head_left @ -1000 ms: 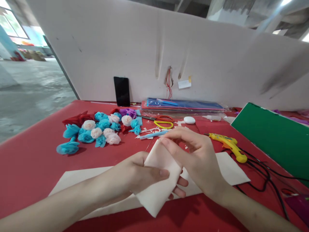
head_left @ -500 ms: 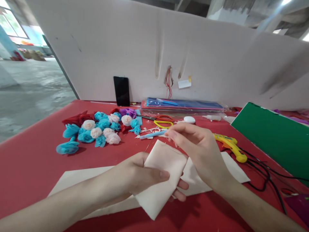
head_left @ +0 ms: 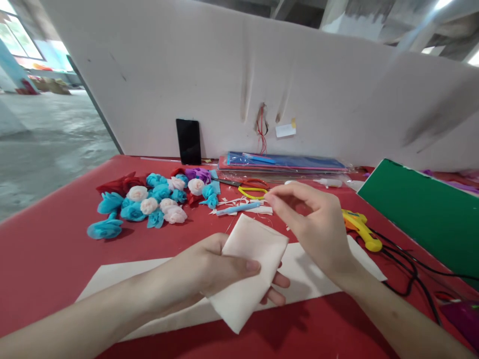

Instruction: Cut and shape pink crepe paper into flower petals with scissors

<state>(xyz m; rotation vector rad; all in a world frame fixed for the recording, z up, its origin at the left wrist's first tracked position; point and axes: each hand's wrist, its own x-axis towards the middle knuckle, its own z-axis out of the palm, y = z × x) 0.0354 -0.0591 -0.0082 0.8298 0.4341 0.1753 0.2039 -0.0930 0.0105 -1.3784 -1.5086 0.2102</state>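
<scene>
- The left hand [head_left: 220, 267] is clamped on a folded, four-cornered, cream, cloth-like piece [head_left: 256, 244], thumb pressed flat on top and fingers spread beneath, probably so the folds stay shut and the upper edge stays free.
- The right hand [head_left: 312, 222] is raised just beyond that upper edge, thumb and forefinger tips together, apart from the folded piece; anything pinched there is too small to tell.
- A long cream sheet [head_left: 318, 274] lies under both forearms, perhaps kept within reach; its middle is covered by the left arm and the folded piece.
- Scissors with red and yellow handles [head_left: 240, 185] and a slim pale-blue plastic stick [head_left: 238, 208] lie beyond the left hand, near the right fingertips, likely for easy picking up.
- Blue, white, red and purple fabric-like flowers [head_left: 149, 205] sit in a heap beyond the left forearm, seemingly set aside to leave working room.
- A yellow glue gun [head_left: 361, 233] lies right of the right hand, its front end hidden behind it.
- A fine line [head_left: 229, 225] shows beside the left hand; whether thread or wire, I cannot tell.
- Farther right of the right hand, a flat green board [head_left: 419, 219] is cut off by the view's edge.
</scene>
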